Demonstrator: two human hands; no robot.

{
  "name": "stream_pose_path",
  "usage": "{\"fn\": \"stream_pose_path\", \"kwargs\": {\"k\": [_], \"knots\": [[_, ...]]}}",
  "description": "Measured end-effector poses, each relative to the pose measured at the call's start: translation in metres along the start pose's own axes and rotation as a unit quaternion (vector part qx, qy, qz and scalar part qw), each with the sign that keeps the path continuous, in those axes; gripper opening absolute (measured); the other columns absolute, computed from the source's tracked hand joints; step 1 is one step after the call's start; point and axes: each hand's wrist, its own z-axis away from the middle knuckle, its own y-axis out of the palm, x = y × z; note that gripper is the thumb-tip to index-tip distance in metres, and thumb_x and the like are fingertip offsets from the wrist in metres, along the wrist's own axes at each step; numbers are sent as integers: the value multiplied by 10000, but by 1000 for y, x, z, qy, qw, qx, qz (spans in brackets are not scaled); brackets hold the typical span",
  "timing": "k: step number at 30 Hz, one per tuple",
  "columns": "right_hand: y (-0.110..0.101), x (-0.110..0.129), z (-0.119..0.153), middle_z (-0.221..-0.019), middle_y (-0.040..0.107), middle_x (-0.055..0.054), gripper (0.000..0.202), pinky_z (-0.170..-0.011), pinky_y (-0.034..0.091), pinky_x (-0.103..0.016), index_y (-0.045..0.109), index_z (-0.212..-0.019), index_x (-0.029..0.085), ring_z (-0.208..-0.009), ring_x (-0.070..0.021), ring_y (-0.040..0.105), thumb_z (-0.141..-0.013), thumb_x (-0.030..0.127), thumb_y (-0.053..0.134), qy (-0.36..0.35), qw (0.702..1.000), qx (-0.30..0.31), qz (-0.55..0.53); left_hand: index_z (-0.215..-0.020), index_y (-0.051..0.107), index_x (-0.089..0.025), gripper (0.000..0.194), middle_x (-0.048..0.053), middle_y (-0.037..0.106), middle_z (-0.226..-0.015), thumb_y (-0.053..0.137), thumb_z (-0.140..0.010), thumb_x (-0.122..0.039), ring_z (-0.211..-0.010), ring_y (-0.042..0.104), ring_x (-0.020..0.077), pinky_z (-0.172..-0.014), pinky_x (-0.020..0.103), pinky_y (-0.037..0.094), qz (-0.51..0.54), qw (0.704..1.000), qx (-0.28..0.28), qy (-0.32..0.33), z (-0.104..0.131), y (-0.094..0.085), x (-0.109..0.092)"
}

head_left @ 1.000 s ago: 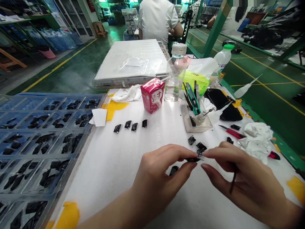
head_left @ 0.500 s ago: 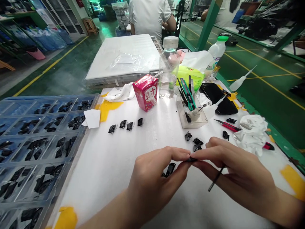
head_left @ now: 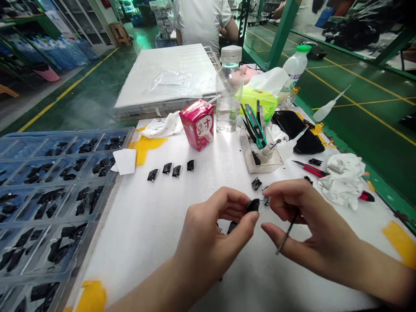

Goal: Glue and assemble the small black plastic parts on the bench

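Note:
My left hand [head_left: 214, 234] pinches a small black plastic part [head_left: 253, 205] between thumb and fingertips above the white work surface. Close by on its right, my right hand [head_left: 308, 221] has its thumb and index finger apart. A thin dark metal rod [head_left: 287, 235] is tucked in its curled fingers and slants down past the thumb. The rod's upper end is hidden in the hand. More black pieces [head_left: 256, 183] lie just beyond the hands, and another black piece [head_left: 232, 227] is partly covered by my left hand. Several black parts with clear film [head_left: 177, 171] lie farther left.
A compartment tray [head_left: 69, 184] of black parts borders the left side. Behind stand a red drink carton [head_left: 197, 125], a clear bottle [head_left: 227, 117] and a tool box [head_left: 264, 164]. Red-handled pliers [head_left: 312, 169] and white gloves [head_left: 342, 180] lie right. A person [head_left: 203, 24] sits beyond.
My right thumb and index finger have come off the black part and opened. My left hand still holds that part, which is now tilted up. The rod stays in my right hand.

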Motion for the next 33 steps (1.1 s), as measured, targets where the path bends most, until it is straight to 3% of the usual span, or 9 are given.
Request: {"fn": "stream_pose_path", "kwargs": {"k": [3, 7, 19, 28, 33], "knots": [[-3, 0, 3, -757, 469, 15, 263, -510, 467, -182, 422, -1081, 196, -591, -106, 483, -847, 94, 487, 11, 1000, 20, -3, -885, 591, -184, 93, -22, 690, -707, 661, -824, -179, -652, 686, 128, -629, 209, 581, 78, 991, 31, -102, -3, 0, 1], [-6, -1, 2, -772, 534, 5, 143, -550, 466, -173, 448, -975, 214, -624, -97, 529, -918, 86, 422, -2, 1000, 22, -3, -925, 608, -185, 149, -2, 706, -791, 675, -798, -145, -720, 681, 127, -646, 197, 557, 105, 982, 56, -144, -4, 0, 3], [-3, -10, -3, -612, 505, 33, 125, -481, 379, -226, 587, -999, 182, -502, -101, 474, -936, 143, 486, -90, 978, -32, 184, -884, 617, -168, 117, -24, 657, -682, 636, -781, -116, -617, 637, 116, -591, 204, 530, 13, 996, 34, -87, -4, -2, -2], [1, -14, -3, -641, 535, 15, 97, -495, 377, -241, 602, -923, 184, -549, -118, 505, -887, 116, 543, -143, 948, -62, 277, -878, 594, -176, 130, -32, 642, -653, 625, -770, -112, -586, 628, 118, -581, 219, 523, -51, 997, 33, -48, -1, 1, 3], [4, -14, -2, -715, 613, -9, 104, -511, 401, -236, 612, -957, 184, -600, -115, 555, -917, 140, 527, -142, 949, -53, 275, -881, 593, -175, 145, -35, 639, -649, 616, -765, -91, -577, 627, 113, -568, 209, 522, -60, 997, 36, -34, 0, 2, 4]]}}
